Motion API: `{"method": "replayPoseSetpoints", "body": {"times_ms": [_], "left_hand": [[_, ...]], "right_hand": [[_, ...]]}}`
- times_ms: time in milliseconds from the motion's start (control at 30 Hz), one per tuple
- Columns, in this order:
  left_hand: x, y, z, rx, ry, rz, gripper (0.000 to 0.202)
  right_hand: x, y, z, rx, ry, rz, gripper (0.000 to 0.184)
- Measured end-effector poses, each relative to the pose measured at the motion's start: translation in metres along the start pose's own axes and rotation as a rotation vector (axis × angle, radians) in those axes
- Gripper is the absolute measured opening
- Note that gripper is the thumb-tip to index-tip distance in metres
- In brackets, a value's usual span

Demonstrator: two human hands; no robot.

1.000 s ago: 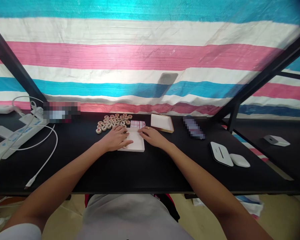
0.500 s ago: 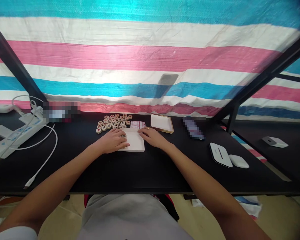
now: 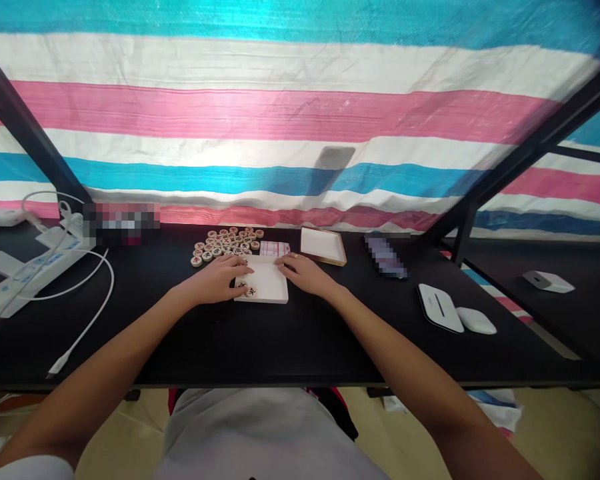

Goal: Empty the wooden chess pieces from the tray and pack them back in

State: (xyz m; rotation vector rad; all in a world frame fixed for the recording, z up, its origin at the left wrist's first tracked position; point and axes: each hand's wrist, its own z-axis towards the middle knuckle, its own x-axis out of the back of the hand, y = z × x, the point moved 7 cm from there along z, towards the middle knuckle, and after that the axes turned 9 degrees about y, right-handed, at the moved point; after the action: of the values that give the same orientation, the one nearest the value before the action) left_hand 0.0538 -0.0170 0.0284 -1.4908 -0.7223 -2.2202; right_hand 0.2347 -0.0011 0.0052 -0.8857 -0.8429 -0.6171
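Note:
A shallow white box (image 3: 267,283) lies on the black desk in front of me. Two round xiangqi pieces with dark characters, one of them this piece (image 3: 251,292), sit in its lower left corner. My left hand (image 3: 223,277) reaches over the box's left side, fingers apart, its thumb beside these pieces; what lies under its fingers is partly hidden. At the upper right corner, my right hand (image 3: 303,272) has its fingertips on the box's rim. Behind the left hand, several loose xiangqi pieces (image 3: 226,241) are clustered on the desk.
A folded patterned sheet (image 3: 275,249) lies behind the box, with the box lid (image 3: 323,245) to its right. Farther right are a blurred phone-like object (image 3: 386,256), a white flat device (image 3: 440,308) and a white mouse (image 3: 476,320). A power strip (image 3: 35,273) and white cable lie left.
My left hand has shifted slightly left and drawn back from over the box's lower left corner, uncovering the pieces there. My right hand stays on the rim.

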Motion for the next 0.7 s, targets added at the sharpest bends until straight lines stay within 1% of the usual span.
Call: {"method": "replayPoseSetpoints", "body": {"times_ms": [100, 167, 267, 367, 433, 500, 533, 600, 700], "left_hand": [[-0.002, -0.007, -0.001, 0.072, -0.050, -0.095, 0.047], [-0.005, -0.010, 0.000, 0.105, -0.061, -0.109, 0.048], [-0.007, -0.012, 0.001, 0.132, -0.017, -0.060, 0.043], [-0.005, -0.010, 0.002, 0.131, 0.030, -0.004, 0.040], [0.001, -0.006, 0.003, 0.101, 0.079, 0.019, 0.038], [0.010, 0.005, 0.003, 0.034, 0.122, 0.019, 0.034], [0.013, 0.012, 0.003, -0.007, 0.122, 0.009, 0.032], [0.016, 0.028, 0.002, -0.099, 0.074, -0.015, 0.029], [0.014, 0.050, 0.000, -0.219, -0.029, -0.031, 0.029]], "right_hand": [[0.000, 0.000, 0.000, 0.002, 0.002, 0.000, 0.030], [0.000, 0.001, 0.000, 0.001, 0.005, -0.002, 0.030], [-0.001, 0.002, 0.000, 0.002, 0.011, 0.000, 0.030], [-0.001, 0.002, 0.000, 0.005, 0.019, 0.004, 0.030], [-0.001, 0.001, 0.000, 0.007, 0.023, 0.005, 0.029], [0.001, 0.000, 0.000, 0.011, 0.024, 0.008, 0.029], [0.001, -0.001, 0.000, 0.015, 0.023, 0.010, 0.028], [0.002, -0.002, 0.000, 0.023, 0.020, 0.013, 0.028], [0.002, -0.003, -0.001, 0.015, 0.019, 0.012, 0.029]]}}
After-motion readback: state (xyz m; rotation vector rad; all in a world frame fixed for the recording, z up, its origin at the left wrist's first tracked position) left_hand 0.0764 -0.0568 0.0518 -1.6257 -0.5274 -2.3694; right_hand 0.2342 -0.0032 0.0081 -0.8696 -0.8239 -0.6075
